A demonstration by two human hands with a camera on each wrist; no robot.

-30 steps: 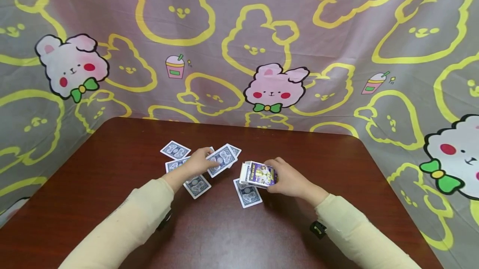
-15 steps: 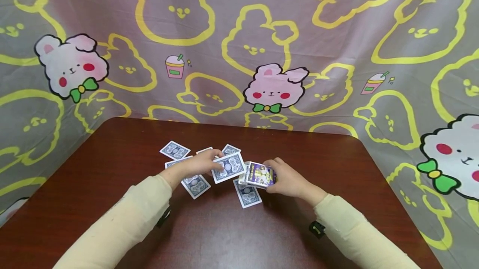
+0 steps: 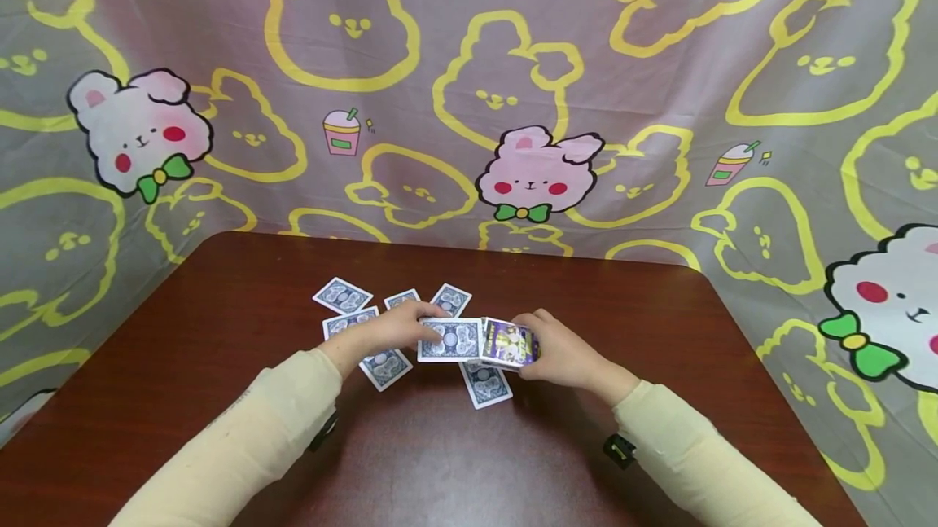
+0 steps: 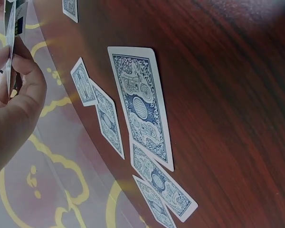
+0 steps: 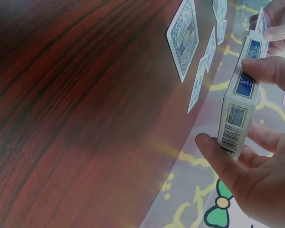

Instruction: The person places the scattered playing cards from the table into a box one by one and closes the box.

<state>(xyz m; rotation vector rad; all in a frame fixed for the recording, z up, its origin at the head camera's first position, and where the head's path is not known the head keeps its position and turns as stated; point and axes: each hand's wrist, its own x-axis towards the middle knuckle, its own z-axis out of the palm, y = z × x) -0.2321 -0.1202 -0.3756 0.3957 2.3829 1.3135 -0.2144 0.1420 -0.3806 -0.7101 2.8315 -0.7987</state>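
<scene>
Right now I am pinching one face-down playing card (image 3: 449,340) in my left hand (image 3: 392,330) at the open mouth of the card box (image 3: 509,343) gripped in my right hand (image 3: 560,352) above the tabletop (image 3: 220,364), judging that sliding it in squarely comes next.

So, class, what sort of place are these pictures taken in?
Probably a makeshift indoor recording corner, not a proper games room: a dark wooden table is hemmed in by a cartoon rabbit cloth hung behind and beside it, with playing cards scattered on top.
</scene>
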